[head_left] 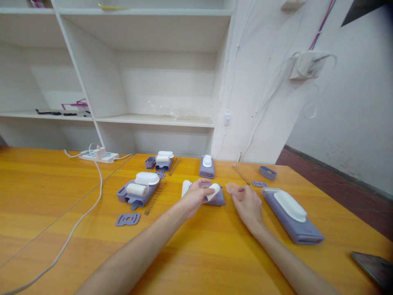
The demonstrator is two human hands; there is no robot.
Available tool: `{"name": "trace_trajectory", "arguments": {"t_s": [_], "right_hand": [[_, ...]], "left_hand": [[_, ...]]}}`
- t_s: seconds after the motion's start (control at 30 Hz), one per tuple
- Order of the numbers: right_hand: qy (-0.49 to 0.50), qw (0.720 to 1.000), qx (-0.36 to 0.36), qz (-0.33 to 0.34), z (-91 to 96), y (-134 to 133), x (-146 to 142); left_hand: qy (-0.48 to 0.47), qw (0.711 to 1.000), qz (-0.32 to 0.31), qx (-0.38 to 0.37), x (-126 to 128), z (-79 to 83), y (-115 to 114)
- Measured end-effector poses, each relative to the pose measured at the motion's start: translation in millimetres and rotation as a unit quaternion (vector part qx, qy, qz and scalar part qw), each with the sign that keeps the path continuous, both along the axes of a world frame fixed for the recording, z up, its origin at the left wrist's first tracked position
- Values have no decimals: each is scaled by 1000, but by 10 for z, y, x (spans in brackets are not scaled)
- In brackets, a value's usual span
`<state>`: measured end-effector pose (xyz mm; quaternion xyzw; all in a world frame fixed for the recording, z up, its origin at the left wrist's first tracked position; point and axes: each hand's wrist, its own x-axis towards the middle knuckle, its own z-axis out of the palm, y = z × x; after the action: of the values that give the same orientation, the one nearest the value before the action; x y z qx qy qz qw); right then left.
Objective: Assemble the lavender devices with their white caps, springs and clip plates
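Note:
My left hand [196,197] is closed around a small white roll [212,192], held over a grey-purple plastic case [219,199] on the table. Beside its knuckles a white rounded part [186,187] shows, partly covered by the fingers. Just to the right, my right hand [248,203] pinches a thin, see-through pale piece [232,187] between thumb and fingers. Whether this piece joins the roll, I cannot tell. Behind the right hand lies a coil spring [241,173], with a slotted grey-purple plate [259,184] close to it.
A larger grey-purple case with white lid [291,213] lies at right, a phone [373,266] near the edge. Case sets [147,179] with rolls and springs stand left and behind. A white cable [101,180] runs from a power strip [100,155]. Shelves [156,119] rise behind.

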<state>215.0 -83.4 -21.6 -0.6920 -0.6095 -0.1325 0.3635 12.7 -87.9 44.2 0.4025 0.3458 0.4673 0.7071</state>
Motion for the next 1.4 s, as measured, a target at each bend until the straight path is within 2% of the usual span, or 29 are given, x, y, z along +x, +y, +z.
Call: {"name": "trace_trajectory", "arguments": {"t_s": [0.1, 0.17, 0.23, 0.33, 0.43, 0.53, 0.63, 0.73, 0.83, 0.93, 1.0, 1.1, 1.27, 1.4], "right_hand": [[2, 999, 45, 14, 59, -39, -34], [46, 991, 109, 65, 121, -118, -102], [119, 970, 154, 144, 180, -230, -216], [248, 934, 122, 228, 239, -391, -439], [364, 884, 69, 286, 268, -461, -616], [427, 852, 42, 300, 274, -449, -666], [450, 841, 29, 300, 254, -416, -631], [424, 863, 43, 270, 231, -386, -579], [362, 902, 60, 229, 215, -342, -524], [322, 923, 67, 201, 187, -282, -464], [309, 931, 67, 181, 162, -245, -429], [294, 938, 53, 175, 124, -207, -396], [262, 941, 13, 213, 76, -172, -386], [252, 939, -11, 234, 68, -160, -378]], "left_hand": [[31, 999, -3, 40, 24, -47, 14], [41, 996, -6, 74, 50, -54, 11], [55, 991, 11, 123, 83, -41, -12], [105, 965, 47, 234, 130, -14, -85], [186, 921, 62, 336, 157, -14, -182], [254, 872, 47, 416, 147, -37, -251], [276, 829, 2, 486, 90, -40, -265], [323, 773, -41, 545, -17, -15, -224], [389, 727, -21, 566, -146, -27, -132], [430, 724, 21, 539, -261, -111, -15], [446, 726, 24, 522, -319, -181, 55], [466, 715, 16, 521, -374, -258, 123], [496, 676, 47, 543, -410, -298, 157], [559, 625, 38, 544, -420, -288, 156]]}}
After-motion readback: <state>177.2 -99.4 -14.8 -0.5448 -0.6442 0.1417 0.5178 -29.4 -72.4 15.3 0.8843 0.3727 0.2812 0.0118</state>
